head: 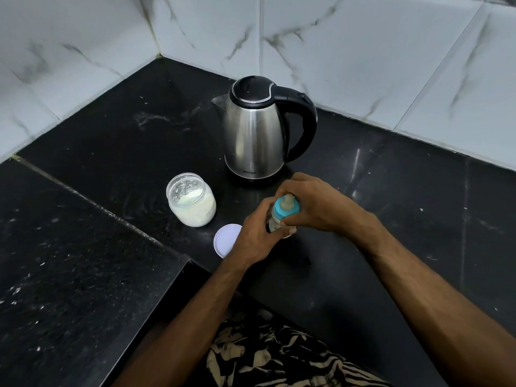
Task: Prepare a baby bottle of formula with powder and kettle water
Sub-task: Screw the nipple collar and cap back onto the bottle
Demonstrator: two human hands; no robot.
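Observation:
A small baby bottle [275,223] with a blue collar [280,212] and a pale teat stands on the black counter, just in front of the kettle. My left hand [255,237] grips the bottle's body from the left. My right hand [315,203] wraps the blue collar from the right, fingers curled over the teat. A steel electric kettle [254,135] with a black lid and handle stands behind, lid shut. An open clear jar [191,201] holding white powder sits to the left. Its white lid [226,241] lies flat beside my left hand.
The black stone counter [391,205] fills a corner between white marble-tiled walls [363,51]. A raised black slab [69,261] runs along the left side. The counter's front edge is near my body, where patterned clothing shows.

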